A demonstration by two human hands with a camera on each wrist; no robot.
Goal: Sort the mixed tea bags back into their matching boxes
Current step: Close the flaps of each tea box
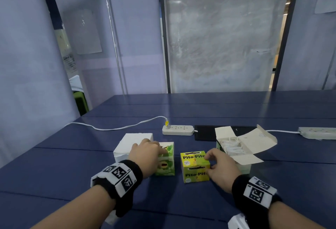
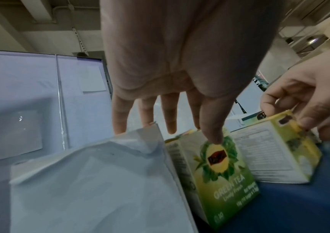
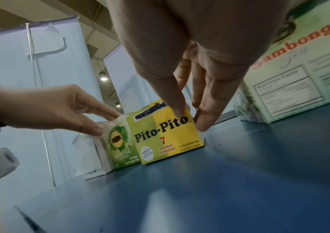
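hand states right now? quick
Left hand: grips the green tea box, thumb on its front.
Right hand: pinches the Pito-Pito box.

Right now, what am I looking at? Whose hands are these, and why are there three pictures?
These are a person's two bare hands, not a robot. One camera sits on the head and looks down at the dark blue table. Two more are worn at the black wristbands, one on each wrist. They look along the fingers, so things look big and bent there. The left hand holds the top of the green cardboard tea box, which stands beside a plain white box. The right hand pinches the yellow cardboard Pito-Pito box. Further right stands an open pale cardboard box with white tea bags inside. Behind lies a white power strip.
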